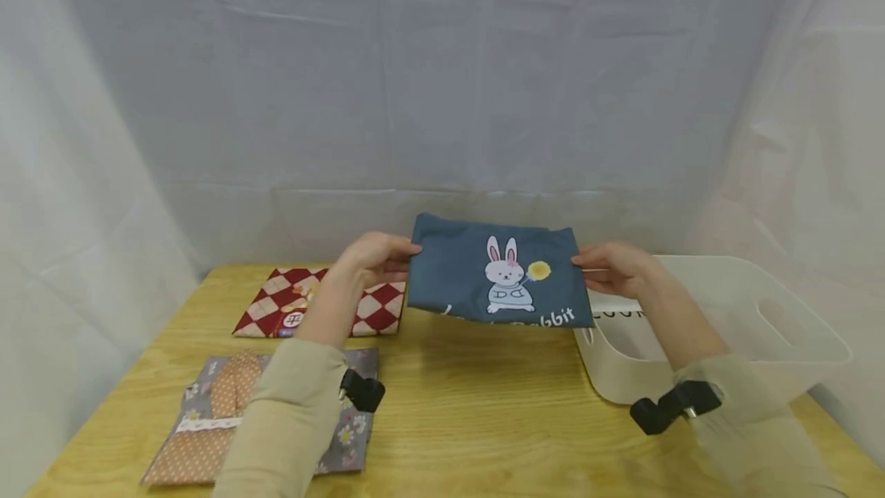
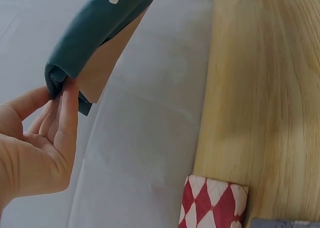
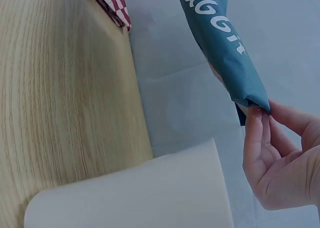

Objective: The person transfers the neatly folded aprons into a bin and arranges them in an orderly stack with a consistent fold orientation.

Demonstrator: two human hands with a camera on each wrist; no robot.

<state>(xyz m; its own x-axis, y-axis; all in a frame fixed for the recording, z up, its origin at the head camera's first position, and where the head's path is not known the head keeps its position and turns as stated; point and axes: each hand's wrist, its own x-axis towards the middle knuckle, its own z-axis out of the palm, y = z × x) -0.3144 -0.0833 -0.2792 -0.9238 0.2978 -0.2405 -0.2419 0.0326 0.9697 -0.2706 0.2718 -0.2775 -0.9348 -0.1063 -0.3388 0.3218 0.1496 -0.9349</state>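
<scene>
Between my two hands a folded dark teal cloth (image 1: 449, 267) is held up over the table, stretched level. A white rabbit with a yellow flower and white lettering are printed on its front; a brown underside (image 2: 102, 68) shows in the left wrist view. My left hand (image 1: 376, 256) pinches its left end between thumb and fingers. At the opposite end, my right hand (image 1: 615, 267) pinches the corner the same way, with the fingertips (image 3: 255, 115) beneath the fold. The right forearm passes over the white plastic bin (image 1: 608, 383).
On the wooden table (image 1: 470, 421), a folded red-and-cream diamond-patterned cloth (image 1: 376, 310) lies at the back left. Nearer, partly behind the left sleeve, is a folded grey floral cloth (image 1: 353, 444) with an orange dotted pocket and bow. Pale curtains (image 1: 442, 98) enclose the back and sides.
</scene>
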